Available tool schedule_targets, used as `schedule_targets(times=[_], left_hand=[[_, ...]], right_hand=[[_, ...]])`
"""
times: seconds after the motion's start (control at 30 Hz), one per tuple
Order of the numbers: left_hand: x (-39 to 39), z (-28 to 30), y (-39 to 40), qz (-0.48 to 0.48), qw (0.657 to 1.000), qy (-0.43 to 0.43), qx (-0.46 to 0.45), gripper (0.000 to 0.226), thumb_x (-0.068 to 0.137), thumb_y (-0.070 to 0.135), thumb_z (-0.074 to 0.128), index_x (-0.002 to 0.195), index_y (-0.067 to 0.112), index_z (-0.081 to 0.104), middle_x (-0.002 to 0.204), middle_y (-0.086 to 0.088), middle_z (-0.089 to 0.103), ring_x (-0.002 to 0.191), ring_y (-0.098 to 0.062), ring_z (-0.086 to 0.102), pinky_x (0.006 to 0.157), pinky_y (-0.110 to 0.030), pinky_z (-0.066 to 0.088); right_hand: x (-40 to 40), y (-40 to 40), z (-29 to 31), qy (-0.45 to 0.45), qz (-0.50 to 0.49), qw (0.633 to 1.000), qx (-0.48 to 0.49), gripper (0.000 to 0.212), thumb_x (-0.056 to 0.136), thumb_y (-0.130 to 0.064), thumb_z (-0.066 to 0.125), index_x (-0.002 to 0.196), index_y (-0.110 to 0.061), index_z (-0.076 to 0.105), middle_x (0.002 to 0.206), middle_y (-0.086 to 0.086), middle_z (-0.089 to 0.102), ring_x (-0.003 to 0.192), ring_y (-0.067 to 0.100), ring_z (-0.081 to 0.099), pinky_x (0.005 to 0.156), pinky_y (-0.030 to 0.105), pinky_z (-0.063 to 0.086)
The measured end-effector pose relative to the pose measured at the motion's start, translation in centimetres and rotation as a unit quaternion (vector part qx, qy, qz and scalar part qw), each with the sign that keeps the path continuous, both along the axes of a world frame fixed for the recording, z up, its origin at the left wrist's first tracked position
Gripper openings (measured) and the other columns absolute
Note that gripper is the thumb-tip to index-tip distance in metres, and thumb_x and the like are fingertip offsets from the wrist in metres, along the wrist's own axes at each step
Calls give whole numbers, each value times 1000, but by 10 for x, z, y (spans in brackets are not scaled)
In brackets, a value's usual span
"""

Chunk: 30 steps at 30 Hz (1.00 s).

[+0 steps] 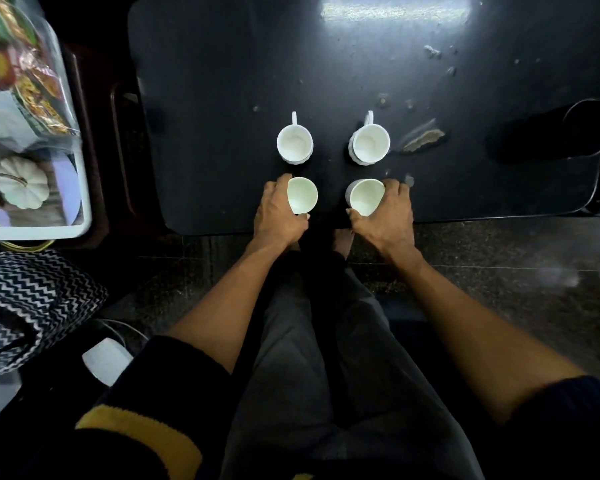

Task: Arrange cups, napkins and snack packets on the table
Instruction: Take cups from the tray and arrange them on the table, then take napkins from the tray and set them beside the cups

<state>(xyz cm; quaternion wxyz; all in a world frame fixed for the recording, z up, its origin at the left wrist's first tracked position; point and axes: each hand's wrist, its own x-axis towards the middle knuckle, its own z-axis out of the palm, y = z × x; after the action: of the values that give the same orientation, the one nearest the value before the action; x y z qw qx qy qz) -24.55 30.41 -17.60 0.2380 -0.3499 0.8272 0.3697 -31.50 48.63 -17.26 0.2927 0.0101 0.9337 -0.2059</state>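
Note:
Several white cups stand on the black table (222, 98). The far left cup (294, 143) and the far right cup (369, 143) sit upright with their handles pointing away from me. My left hand (278, 216) grips the near left cup (302, 195) from its left side. My right hand (385, 216) grips the near right cup (366, 196) from its right side, and that cup leans a little to the left. Both near cups sit close to the table's front edge. Snack packets (32, 84) lie in a clear bag at the far left.
A white tray (35, 232) at the left holds a small white pumpkin (23, 187). A zigzag-patterned bag (32, 299) lies below it. A dark round holder (586, 128) sits at the table's right end. Chipped patches (423, 140) mark the tabletop. My legs are under the table's front edge.

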Motion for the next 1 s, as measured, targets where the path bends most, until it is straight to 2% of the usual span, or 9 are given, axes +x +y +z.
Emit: schedule_targets(times=[0.07,0.13,0.3,0.5,0.6,0.7,0.87,1.0], left_hand=[[0,1,0,-1,1000,-4,2,84,74,18,83,146,22,40,136,-7,46,124,-31,51,95,-40,45],[-1,2,-1,0,1000,-8,-1,86,74,19,82,148,22,38,138,-7,46,126,-30,50,97,-41,44],[1,10,-6,20,1000,-4,-1,86,75,20,79,149,19,37,142,-7,45,129,-29,49,101,-41,45],[14,21,-21,78,996,31,11,68,79,19,74,142,17,48,135,-6,50,119,-27,58,98,-46,51],[23,28,-39,128,990,59,12,59,84,15,72,139,18,52,129,-3,55,107,-20,63,95,-44,54],[35,37,-68,180,980,90,0,51,87,10,70,135,18,55,122,-1,59,94,-16,66,91,-42,57],[64,48,-137,258,955,142,-42,48,89,4,66,133,17,55,114,2,63,84,-11,66,84,-35,58],[83,56,-193,309,931,173,-82,44,88,-1,60,130,11,55,108,-2,66,81,-14,64,77,-29,52]], right_hand=[[0,-2,3,9,14,1000,14,85,69,-48,81,131,-2,45,131,17,45,121,37,49,101,47,47],[0,-5,8,53,51,996,44,85,69,-53,75,132,-5,45,129,16,46,119,36,49,96,48,48],[-3,-27,24,147,112,982,35,54,74,-34,65,117,-5,52,116,15,51,104,35,51,87,45,45],[-7,-79,43,127,170,976,-49,37,73,-15,64,108,-4,55,108,17,54,95,38,53,78,47,46],[-5,-118,51,96,238,965,-52,40,75,-16,60,114,-7,56,112,15,54,100,37,54,83,47,48],[1,-165,58,67,288,953,-62,32,78,-16,60,109,-7,55,115,14,53,101,35,54,75,41,45],[17,-256,67,50,377,921,-89,41,81,-14,59,121,-8,54,123,13,51,115,33,49,89,42,47],[29,-321,71,57,424,898,-104,43,82,-13,60,124,-10,52,126,13,48,118,32,47,87,42,49]])
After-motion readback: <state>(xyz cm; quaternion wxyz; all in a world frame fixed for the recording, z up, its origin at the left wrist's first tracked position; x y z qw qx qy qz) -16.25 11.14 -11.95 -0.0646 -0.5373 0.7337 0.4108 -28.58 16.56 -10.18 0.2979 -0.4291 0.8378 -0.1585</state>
